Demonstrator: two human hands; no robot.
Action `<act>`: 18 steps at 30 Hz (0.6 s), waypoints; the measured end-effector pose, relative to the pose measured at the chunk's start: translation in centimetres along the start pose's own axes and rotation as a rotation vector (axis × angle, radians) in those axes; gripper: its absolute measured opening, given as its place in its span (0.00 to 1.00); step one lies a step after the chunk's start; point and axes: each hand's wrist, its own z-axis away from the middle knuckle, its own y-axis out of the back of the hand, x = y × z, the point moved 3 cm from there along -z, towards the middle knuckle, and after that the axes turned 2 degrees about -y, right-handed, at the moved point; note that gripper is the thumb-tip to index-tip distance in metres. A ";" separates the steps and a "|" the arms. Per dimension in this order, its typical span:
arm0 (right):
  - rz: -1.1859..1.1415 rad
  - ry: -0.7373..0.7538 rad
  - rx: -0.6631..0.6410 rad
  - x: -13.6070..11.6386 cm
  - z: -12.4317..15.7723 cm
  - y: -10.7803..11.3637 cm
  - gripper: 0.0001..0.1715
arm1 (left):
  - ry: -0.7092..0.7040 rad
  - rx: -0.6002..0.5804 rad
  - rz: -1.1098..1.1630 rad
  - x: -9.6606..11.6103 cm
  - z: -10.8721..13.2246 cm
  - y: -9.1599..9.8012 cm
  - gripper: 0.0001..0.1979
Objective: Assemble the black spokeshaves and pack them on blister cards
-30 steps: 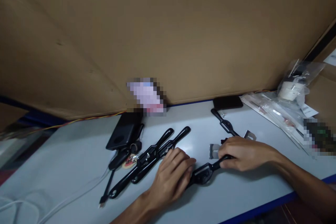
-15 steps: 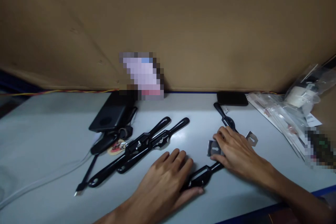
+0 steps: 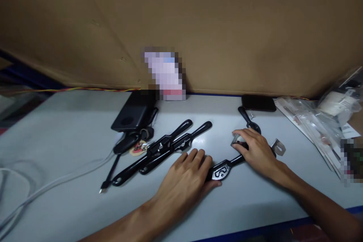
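Note:
My left hand (image 3: 184, 176) is closed around one end of a black spokeshave body (image 3: 221, 171), whose cast patterned face shows. The body's other handle runs under my right hand (image 3: 259, 153). Between that hand's thumb and forefinger is a flat metal blade (image 3: 235, 140), tipped up on edge. Just behind my right fingers lies another black spokeshave (image 3: 246, 115), partly covered. To the right of that hand rests a second slotted blade (image 3: 280, 147). Two spokeshaves with blades fitted, the nearer one (image 3: 184, 143) and the farther one (image 3: 154, 147), lie side by side left of my hands.
A small screw (image 3: 252, 116) lies near a dark phone-like slab (image 3: 258, 103). At left are a black power bank (image 3: 133, 111), a cable plug (image 3: 104, 186) and a white cable (image 3: 70, 176). Clear plastic packets (image 3: 309, 132) lie at right. A cardboard panel (image 3: 212, 34) stands behind.
The spokeshave body in my left hand has been turned, so its patterned face now shows. My right fingers have tipped the blade up from lying flat. The view has shifted slightly left.

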 end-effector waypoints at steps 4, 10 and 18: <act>-0.014 -0.017 0.023 0.2 -0.2 0.3 0.04 | 0.039 0.013 0.083 0.5 0.0 0.0 0.10; -0.367 -0.083 0.058 -0.5 0.1 0.9 0.01 | -0.140 0.048 0.213 0.2 -0.2 -0.7 0.09; -0.729 -0.141 -0.289 -2.7 0.3 -0.4 0.07 | -0.203 0.077 0.125 -0.3 -0.1 -1.2 0.12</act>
